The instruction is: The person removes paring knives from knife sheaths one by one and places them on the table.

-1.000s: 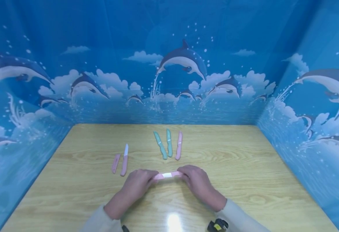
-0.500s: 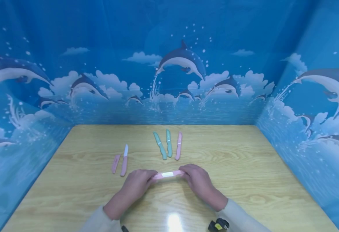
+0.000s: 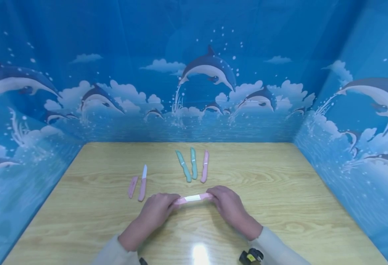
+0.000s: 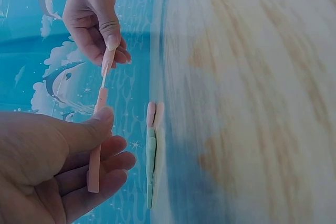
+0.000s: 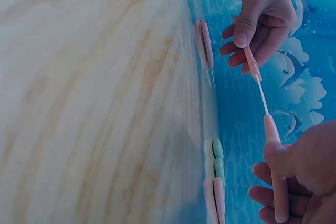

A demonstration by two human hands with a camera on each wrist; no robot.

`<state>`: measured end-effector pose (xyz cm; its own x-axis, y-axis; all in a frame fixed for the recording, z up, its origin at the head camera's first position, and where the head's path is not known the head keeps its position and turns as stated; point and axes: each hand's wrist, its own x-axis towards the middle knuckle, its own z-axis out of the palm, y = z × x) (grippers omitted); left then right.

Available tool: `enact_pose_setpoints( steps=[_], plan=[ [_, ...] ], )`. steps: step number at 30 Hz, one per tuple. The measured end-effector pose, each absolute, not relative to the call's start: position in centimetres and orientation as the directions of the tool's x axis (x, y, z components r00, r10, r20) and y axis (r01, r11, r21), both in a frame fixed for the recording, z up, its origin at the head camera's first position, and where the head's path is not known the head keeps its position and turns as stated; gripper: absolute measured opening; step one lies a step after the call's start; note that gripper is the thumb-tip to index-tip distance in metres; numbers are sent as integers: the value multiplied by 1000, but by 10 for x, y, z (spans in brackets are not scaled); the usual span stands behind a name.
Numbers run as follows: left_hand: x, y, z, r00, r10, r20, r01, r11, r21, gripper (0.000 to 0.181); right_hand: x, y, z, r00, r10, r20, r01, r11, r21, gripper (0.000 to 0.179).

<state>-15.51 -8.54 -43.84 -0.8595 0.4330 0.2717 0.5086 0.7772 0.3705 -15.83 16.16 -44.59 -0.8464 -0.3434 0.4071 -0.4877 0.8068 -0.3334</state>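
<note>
Between my two hands, above the table, is a pink paring knife (image 3: 192,198) whose white blade is partly inside its pink sheath (image 4: 94,170). My left hand (image 3: 160,208) pinches the sheath between thumb and fingers. My right hand (image 3: 228,206) grips the knife's pink handle (image 5: 281,199), thumb on top. A stretch of bare blade shows between sheath and handle; the tip is hidden in the sheath. To the left of my left hand, an unsheathed pink knife (image 3: 142,187) lies beside a separate pink sheath (image 3: 132,187).
Farther back on the wooden table (image 3: 263,184) lie two green sheathed knives, one tilted (image 3: 184,166) and one nearly straight (image 3: 194,163), with a pink sheathed knife (image 3: 205,166) to their right. A blue dolphin-print curtain (image 3: 194,121) borders the table at the back and sides.
My right hand has shifted slightly right and up in the head view with the handle. A little more of the blade shows out of the sheath. My left hand stays nearly still.
</note>
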Motion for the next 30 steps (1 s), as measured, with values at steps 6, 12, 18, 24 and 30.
enact_pose_setpoints(
  steps=[6, 12, 18, 24, 30],
  plan=[
    [-155, -86, -438, -866, 424, 264, 497, 782, 376, 24, -159, 162, -446, -855, -342, 391, -480, 807, -344, 22],
    [-155, -87, -437, -878, 412, 244, 478, 792, 380, 25, -159, 163, -447, -861, -334, 383, -469, 813, -346, 21],
    [-156, -88, -439, -881, 409, 238, 472, 795, 380, 24, -160, 163, -447, -860, -333, 388, -472, 809, -351, 22],
    [-155, -89, -439, -876, 415, 244, 481, 786, 389, 24, -160, 165, -448, -859, -334, 388, -474, 807, -353, 22],
    [-156, -89, -439, -880, 413, 234, 474, 786, 397, 23, -161, 165, -449, -860, -333, 387, -472, 806, -357, 22]
  ],
)
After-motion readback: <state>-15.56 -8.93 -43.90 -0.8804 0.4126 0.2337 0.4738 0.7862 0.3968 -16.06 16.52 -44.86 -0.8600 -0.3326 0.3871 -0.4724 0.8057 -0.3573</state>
